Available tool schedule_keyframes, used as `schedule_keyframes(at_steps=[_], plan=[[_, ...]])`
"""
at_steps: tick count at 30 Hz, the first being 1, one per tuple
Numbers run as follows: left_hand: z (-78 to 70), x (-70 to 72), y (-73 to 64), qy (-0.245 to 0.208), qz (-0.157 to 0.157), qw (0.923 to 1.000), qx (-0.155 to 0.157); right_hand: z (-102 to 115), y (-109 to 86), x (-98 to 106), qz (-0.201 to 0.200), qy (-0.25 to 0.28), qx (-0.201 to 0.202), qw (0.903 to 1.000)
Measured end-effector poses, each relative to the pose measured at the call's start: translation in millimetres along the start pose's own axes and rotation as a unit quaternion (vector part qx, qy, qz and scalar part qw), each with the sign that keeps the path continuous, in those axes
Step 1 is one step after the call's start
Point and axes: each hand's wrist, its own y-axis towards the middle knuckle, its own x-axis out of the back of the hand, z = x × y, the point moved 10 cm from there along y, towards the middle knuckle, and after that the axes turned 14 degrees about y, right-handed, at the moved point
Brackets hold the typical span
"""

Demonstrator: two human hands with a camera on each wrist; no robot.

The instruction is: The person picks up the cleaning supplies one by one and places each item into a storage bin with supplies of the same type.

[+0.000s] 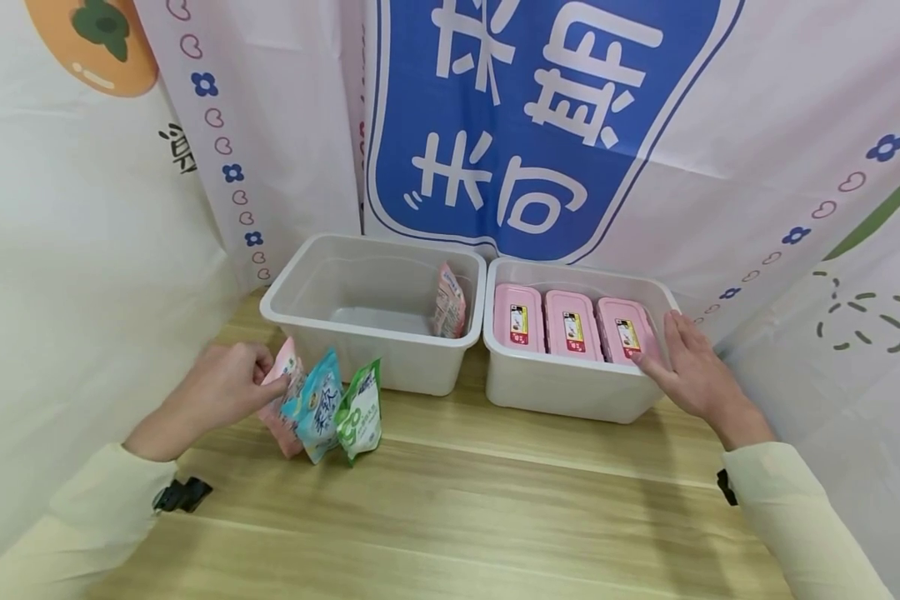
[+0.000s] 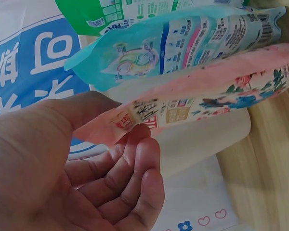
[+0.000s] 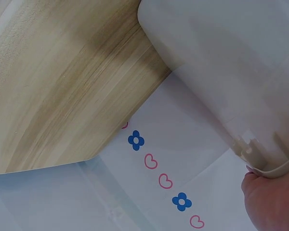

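Observation:
My left hand (image 1: 232, 385) pinches the top corner of a pink pouch (image 1: 281, 425), which stands at the left of a short row on the table. In the left wrist view, thumb and fingertips meet on that pink pouch (image 2: 183, 103), printed with flowers. Beside it are a light blue pouch (image 1: 317, 408) and a green and white pouch (image 1: 362, 417). My right hand (image 1: 693, 367) rests on the right rim of the right white bin (image 1: 562, 392), fingers straight along it and thumb over the front corner. Three pink-lidded boxes (image 1: 573, 325) stand inside that bin.
The left white bin (image 1: 375, 354) holds another pink pouch (image 1: 450, 304) against its right wall. Both bins stand side by side at the back of the wooden table (image 1: 450, 517). Printed white curtains (image 1: 292, 108) hang behind and at both sides.

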Motion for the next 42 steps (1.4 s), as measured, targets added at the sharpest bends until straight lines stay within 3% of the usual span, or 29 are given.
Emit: schedule_keyframes(at_steps=[7, 18, 32, 42], plan=[[0.8, -5.5, -0.1, -0.024, 0.006, 0.9996, 0.015, 2.1, -0.7, 0.7, 0.0, 0.001, 0.0, 1.0], [-2.6, -1.5, 0.5, -0.024, -0.011, 0.9996, 0.004, -1.2, -0.7, 1.9, -0.001, -0.001, -0.002, 1.0], [2.7, 0.8, 1.7, -0.043, 0.014, 0.999, -0.002, -2.0, 0.0, 1.5, -0.002, 0.01, -0.012, 0.9999], [2.7, 12.6, -0.4, -0.041, 0.029, 0.9987, -0.006, -2.0, 1.2, -0.6, -0.008, 0.009, -0.008, 0.9999]])
